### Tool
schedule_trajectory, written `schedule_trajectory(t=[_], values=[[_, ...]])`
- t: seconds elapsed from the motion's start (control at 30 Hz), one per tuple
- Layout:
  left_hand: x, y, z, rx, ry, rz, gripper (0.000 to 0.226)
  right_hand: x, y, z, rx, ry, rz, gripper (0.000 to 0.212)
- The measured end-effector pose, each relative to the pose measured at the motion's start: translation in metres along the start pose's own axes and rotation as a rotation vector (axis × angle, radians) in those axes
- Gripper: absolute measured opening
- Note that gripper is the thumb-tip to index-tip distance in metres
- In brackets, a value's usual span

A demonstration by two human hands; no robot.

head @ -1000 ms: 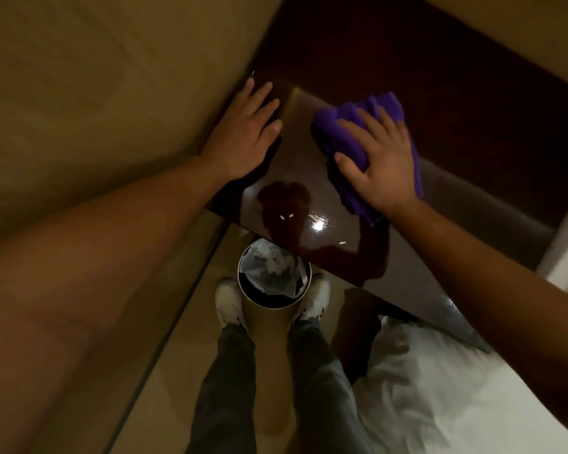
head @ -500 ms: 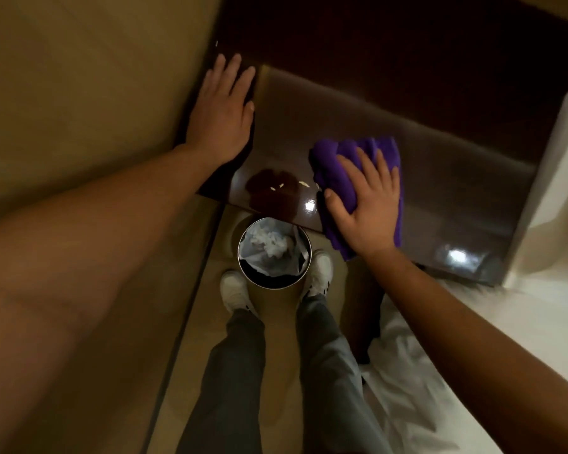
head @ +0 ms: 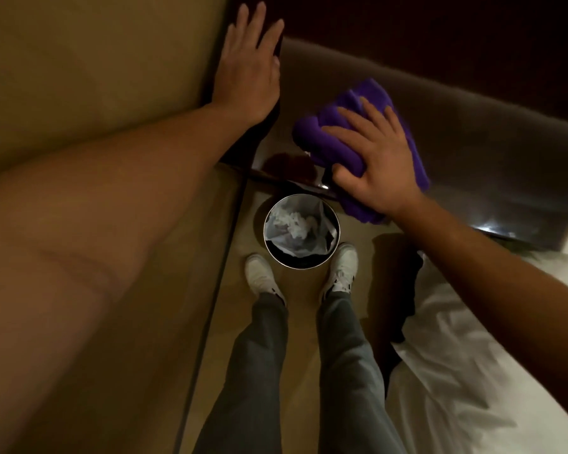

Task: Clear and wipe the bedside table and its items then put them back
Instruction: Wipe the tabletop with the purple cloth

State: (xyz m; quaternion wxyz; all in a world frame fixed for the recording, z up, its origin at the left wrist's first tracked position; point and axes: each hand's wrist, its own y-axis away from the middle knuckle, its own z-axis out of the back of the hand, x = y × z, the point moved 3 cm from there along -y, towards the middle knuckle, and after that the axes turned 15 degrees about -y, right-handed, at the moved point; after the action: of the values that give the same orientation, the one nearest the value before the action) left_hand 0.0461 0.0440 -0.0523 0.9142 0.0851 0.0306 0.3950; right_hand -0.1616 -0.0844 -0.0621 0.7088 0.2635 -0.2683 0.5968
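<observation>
Bin: a round metal waste bin (head: 301,230) stands on the floor just in front of the table's near edge, between the person's two white shoes (head: 260,276)
Bin contents: a pale plastic liner with crumpled white paper lying in it; the bottom of the bin is dark and hard to read
Bedside table: a dark glossy bedside table (head: 473,152) with a reflective top; no items show on the visible part of it, only the cloth and the hands
Cloth: a purple cloth (head: 338,126) lies bunched on the table's near left part, its lower end hanging over the front edge
Right hand: the right hand (head: 371,158) presses flat on the cloth, fingers spread over it and thumb curled round its near fold, so it holds the cloth against the tabletop
Left hand: the left hand (head: 248,67) lies open and flat, fingers stretched, on the dark left edge of the table beside the wall, holding nothing
Wall: a beige wall panel (head: 95,77) runs along the left, touching the table's side
Bed: white rumpled bedding (head: 466,371) fills the lower right, near the table's right end
Legs: grey trousers (head: 259,371) below, feet either side of the bin
In the way: the left forearm fills much of the left of the view and hides the floor there
</observation>
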Motion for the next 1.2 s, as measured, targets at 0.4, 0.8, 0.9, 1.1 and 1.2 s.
schedule_trajectory(t=[0.4, 0.8, 0.9, 1.1, 1.2], values=[[-0.005, -0.005, 0.011, 0.067, 0.057, 0.031, 0.051, 0.016, 0.008, -0.012, 0.094, -0.122, 0.204, 0.044], [-0.006, -0.011, 0.004, 0.033, 0.093, 0.009, 0.051, 0.037, 0.057, -0.046, 0.046, -0.197, 0.248, 0.032], [-0.006, -0.013, 0.003, 0.037, 0.103, 0.015, 0.051, 0.040, 0.064, -0.042, 0.052, -0.182, 0.220, 0.030], [-0.004, -0.012, 0.000, 0.055, 0.089, 0.005, 0.056, 0.051, 0.065, -0.010, 0.002, -0.197, 0.142, 0.034], [-0.012, -0.011, 0.003, 0.018, 0.042, 0.019, 0.061, 0.040, 0.060, 0.032, -0.139, -0.297, 0.066, 0.031]])
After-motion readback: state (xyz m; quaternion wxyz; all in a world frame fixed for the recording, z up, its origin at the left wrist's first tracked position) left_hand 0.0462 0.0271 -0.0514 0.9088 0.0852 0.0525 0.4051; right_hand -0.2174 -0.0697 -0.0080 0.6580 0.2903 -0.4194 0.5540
